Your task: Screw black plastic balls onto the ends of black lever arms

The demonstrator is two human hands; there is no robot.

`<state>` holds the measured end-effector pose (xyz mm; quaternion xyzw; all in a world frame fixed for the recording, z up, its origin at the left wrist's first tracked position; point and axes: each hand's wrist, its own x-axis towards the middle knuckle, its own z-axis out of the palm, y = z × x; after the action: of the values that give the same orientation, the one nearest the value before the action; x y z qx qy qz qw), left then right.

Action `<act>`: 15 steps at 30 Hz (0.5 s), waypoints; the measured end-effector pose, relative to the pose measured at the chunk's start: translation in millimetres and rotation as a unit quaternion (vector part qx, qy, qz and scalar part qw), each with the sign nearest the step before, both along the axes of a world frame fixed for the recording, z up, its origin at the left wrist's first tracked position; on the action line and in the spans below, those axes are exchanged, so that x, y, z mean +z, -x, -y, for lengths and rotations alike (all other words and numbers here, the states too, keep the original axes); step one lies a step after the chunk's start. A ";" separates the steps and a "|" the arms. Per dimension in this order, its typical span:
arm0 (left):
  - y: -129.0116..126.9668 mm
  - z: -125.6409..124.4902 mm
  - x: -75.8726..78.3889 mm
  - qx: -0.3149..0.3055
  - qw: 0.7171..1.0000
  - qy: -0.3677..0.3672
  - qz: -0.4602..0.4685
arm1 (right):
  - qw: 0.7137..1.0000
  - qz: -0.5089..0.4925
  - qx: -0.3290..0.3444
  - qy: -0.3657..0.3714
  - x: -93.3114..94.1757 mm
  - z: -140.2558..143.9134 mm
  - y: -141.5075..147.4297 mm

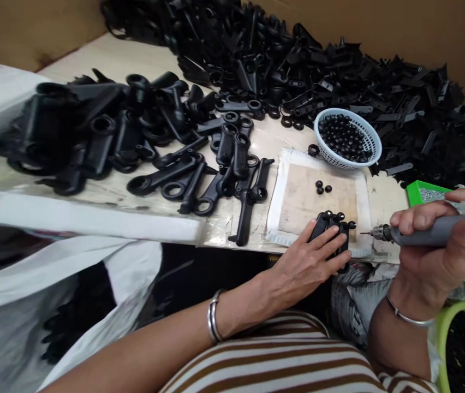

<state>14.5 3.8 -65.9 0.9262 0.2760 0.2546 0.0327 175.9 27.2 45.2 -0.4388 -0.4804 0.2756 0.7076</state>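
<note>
Item, left hand (304,259), lower centre-right of the frame: fingers laid straight and close over a cluster of black handle pieces (320,226), gripping them against the near edge of the pale cloth pad (293,180); item, right hand (441,267), right edge: wrapped round a grey power driver (424,232), bit pointing left, its tip just short of the cluster and not touching. Handling note, by judgement: keep the left fingers firm and well back from the bit; line the driver up squarely with each piece's end before adding pressure — a slanted bit would likely slip; steady the pieces so none turns. Position relative to the grip: the cluster lies beneath the left fingers, its round black knobs (340,216) projecting beyond them toward the upper right, some with pale spots on their ends; three loose knobs (320,190) lie just above on the pad — outside either grasp.
</note>
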 end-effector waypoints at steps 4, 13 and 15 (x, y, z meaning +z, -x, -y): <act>-9.4 -1.6 2.0 -0.001 1.000 0.003 -0.008 | 1.000 0.005 -0.012 -0.016 2.3 -4.1 0.9; -12.8 1.8 0.3 0.003 1.000 0.014 -0.014 | 0.999 0.003 -0.022 -0.043 -2.3 -10.3 -3.8; -13.0 1.5 0.8 0.005 1.000 0.019 -0.014 | 0.999 -0.003 -0.014 -0.049 -3.4 -11.2 -3.8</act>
<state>27.5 2.4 -65.1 0.9276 0.2856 0.2365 0.0453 179.8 38.4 41.8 -0.4091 -0.4849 0.2432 0.7338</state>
